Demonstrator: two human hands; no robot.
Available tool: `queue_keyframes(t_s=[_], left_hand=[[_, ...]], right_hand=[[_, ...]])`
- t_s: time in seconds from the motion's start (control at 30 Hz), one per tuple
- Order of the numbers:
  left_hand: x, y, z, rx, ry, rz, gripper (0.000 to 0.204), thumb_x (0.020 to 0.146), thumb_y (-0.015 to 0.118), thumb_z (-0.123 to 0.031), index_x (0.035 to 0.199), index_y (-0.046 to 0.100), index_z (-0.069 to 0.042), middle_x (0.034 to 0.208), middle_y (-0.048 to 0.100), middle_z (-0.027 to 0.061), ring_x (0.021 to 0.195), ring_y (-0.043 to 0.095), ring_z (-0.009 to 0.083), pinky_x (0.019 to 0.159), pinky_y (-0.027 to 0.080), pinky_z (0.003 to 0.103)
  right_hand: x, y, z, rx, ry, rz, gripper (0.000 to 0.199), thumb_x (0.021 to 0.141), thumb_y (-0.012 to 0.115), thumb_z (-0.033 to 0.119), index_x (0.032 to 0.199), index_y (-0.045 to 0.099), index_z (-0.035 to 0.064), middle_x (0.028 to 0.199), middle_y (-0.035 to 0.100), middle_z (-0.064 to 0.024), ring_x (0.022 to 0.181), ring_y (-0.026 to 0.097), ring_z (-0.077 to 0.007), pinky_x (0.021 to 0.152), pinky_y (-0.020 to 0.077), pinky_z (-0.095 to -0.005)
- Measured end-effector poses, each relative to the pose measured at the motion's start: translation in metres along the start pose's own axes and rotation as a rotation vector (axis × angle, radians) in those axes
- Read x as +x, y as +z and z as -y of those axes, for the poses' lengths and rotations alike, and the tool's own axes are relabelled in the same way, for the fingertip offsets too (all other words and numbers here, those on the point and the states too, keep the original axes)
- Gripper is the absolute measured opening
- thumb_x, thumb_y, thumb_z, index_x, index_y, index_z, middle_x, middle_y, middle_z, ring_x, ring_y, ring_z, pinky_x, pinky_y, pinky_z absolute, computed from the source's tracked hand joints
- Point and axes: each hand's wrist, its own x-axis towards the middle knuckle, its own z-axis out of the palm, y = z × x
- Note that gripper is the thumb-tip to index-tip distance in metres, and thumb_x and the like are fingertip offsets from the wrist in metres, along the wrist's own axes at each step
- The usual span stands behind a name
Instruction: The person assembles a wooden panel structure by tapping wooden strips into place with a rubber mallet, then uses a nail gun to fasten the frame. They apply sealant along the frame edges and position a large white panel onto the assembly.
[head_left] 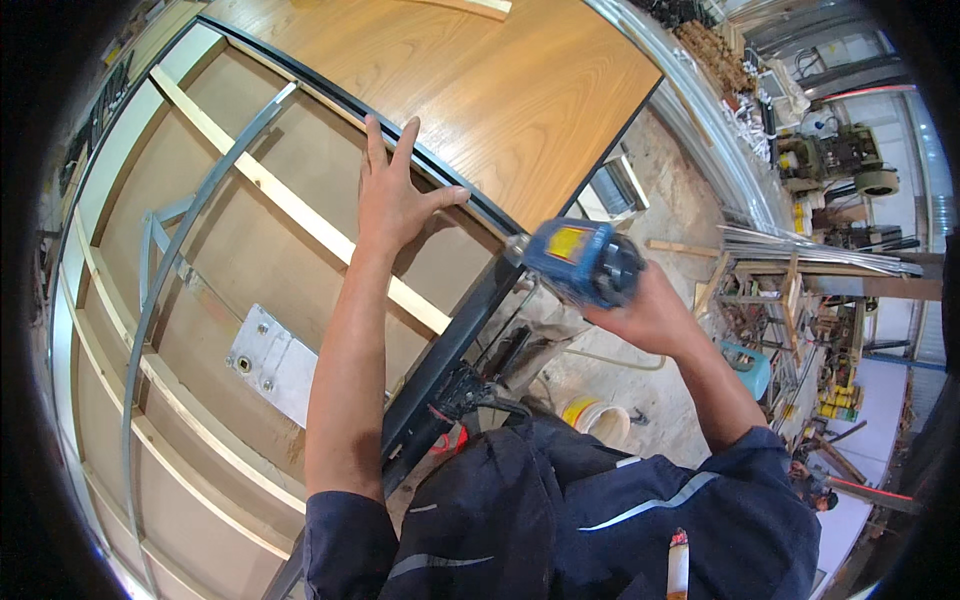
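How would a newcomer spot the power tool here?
Find the wood-grain panel at the top. By its lowest corner, the right hand grips the power tool. Its blue body and yellow patch set it apart from the black frame.

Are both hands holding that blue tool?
No: only the right hand grips the blue tool, while the left hand is spread out, away from it.
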Motion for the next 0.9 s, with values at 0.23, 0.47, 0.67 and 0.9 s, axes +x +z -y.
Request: queue_keyframes(t_s=[0.23,0.47,0.67,0.9], left_hand=[[0.0,0.0,-0.002,-0.086,0.0,0.03,0.114,0.06,0.095,-0.047,0.156,0.042,-0.014,0.168,0.005,0.0303,0.151,0.026,0.0471,0.121,0.032,0.05],[0.004,-0.003,0.002,-0.125,0.03,0.003,0.106,0.07,0.092,-0.038,0.157,0.039,-0.009,0.169,0.006,0.0286,0.153,0.027,0.0401,0.121,0.032,0.047],[0.015,0.007,-0.004,-0.128,-0.041,0.024,0.091,0.084,0.083,-0.026,0.159,0.034,-0.006,0.171,0.013,0.0202,0.151,0.032,0.0332,0.119,0.036,0.044],[-0.012,0.029,-0.041,-0.384,-0.24,-0.002,0.075,0.101,0.062,-0.019,0.163,0.022,-0.005,0.166,0.026,0.0183,0.145,0.04,0.0308,0.115,0.039,0.043]], right_hand=[[-0.102,0.005,-0.062,0.424,0.282,-0.174,0.039,0.076,0.078,0.004,0.112,0.067,-0.0023,0.091,0.072,-0.0077,0.074,0.068,-0.0161,0.069,0.0572,-0.0339],[-0.154,-0.021,-0.124,0.578,0.47,-0.334,0.029,0.078,0.068,0.0,0.107,0.07,-0.0031,0.08,0.07,-0.0049,0.061,0.064,-0.011,0.057,0.0532,-0.0282],[-0.154,-0.021,-0.296,0.116,0.68,-0.253,0.017,0.078,0.07,0.007,0.092,0.071,-0.0035,0.073,0.07,-0.0086,0.057,0.065,-0.0141,0.054,0.0539,-0.0309],[-0.056,-0.042,-0.506,0.15,0.687,-0.168,0.024,0.075,0.071,0.016,0.085,0.069,-0.0056,0.065,0.067,-0.0137,0.054,0.067,-0.0206,0.055,0.0559,-0.0371]])
